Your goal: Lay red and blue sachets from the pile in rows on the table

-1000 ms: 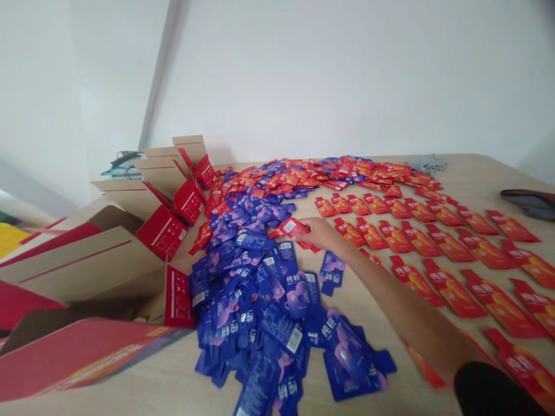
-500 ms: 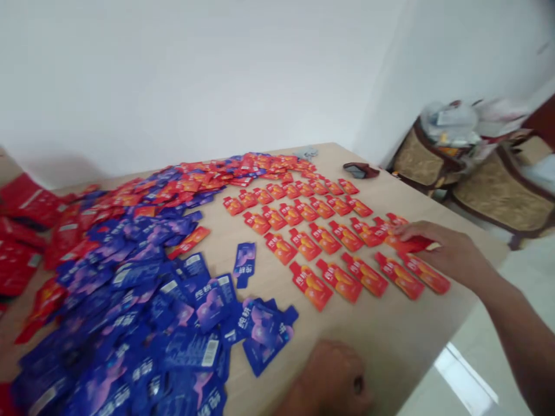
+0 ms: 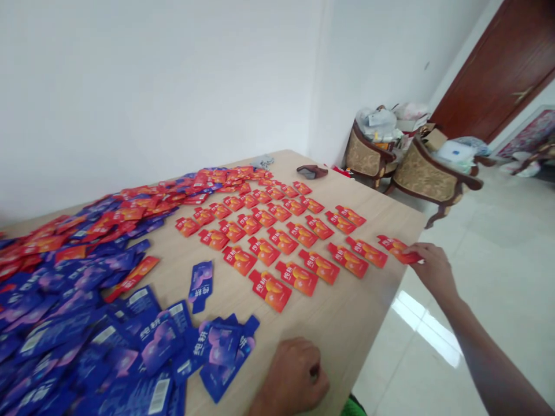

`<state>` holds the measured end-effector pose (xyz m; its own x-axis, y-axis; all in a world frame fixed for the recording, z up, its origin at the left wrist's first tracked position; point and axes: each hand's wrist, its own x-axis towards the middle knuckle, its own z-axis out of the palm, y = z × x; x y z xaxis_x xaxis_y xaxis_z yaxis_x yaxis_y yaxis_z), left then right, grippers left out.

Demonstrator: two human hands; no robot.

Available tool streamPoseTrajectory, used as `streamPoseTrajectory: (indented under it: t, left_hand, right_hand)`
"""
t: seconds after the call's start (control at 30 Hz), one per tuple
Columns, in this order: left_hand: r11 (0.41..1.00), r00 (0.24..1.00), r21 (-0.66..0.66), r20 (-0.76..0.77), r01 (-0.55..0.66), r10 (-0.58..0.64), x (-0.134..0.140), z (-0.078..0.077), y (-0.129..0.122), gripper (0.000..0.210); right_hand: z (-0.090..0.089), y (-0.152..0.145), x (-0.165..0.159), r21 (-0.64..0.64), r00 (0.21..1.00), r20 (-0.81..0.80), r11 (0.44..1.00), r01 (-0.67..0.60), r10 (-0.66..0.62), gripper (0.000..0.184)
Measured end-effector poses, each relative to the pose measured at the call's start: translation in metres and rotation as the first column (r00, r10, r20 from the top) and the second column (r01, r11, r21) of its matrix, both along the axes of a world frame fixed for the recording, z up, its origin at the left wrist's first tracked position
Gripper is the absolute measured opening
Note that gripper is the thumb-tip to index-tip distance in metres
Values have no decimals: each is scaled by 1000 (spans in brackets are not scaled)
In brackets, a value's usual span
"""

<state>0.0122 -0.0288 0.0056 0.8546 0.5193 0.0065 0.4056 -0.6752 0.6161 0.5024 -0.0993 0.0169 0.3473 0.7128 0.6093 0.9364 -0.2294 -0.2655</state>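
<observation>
My right hand pinches the lower end of a red-orange sachet by the table's right edge. Left of it lie several rows of similar sachets, face up with their narrow necks pointing away, such as the front-left sachet and one near the row's end. My left hand rests on the table at the front, curled into a fist with nothing visible in it. Just left of that fist is a small overlapping group of purple-blue sachets. A single purple-blue sachet lies apart beyond them.
A big mixed heap of purple-blue and red sachets covers the left of the wooden table. At the far end lie a brown-grey cloth item and a pale crumpled item. Two upholstered chairs loaded with bags stand beyond.
My view has swung right, bringing the door into sight. My right hand has moved right, from over the rows to the table's edge, with a sachet. My left fist stays on the table.
</observation>
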Motion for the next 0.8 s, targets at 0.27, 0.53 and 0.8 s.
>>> streamPoseTrajectory:
  t: [0.27,0.53,0.8]
  left_hand:
    - [999,998,-16,39,-50,51,0,-2,-2,19]
    - [998,998,-4,34,-56,56,1,-6,-2,20]
    - [1000,1000,8,-1,-30,30,2,-10,1,23]
  right_hand:
    - [-31,16,35,-38,994,-107,999,8,-12,24]
    - [-33,32,63,-125,964,-154,963,-237,217,32]
    - [-7,40,81,-130,985,-113,981,-142,128,36]
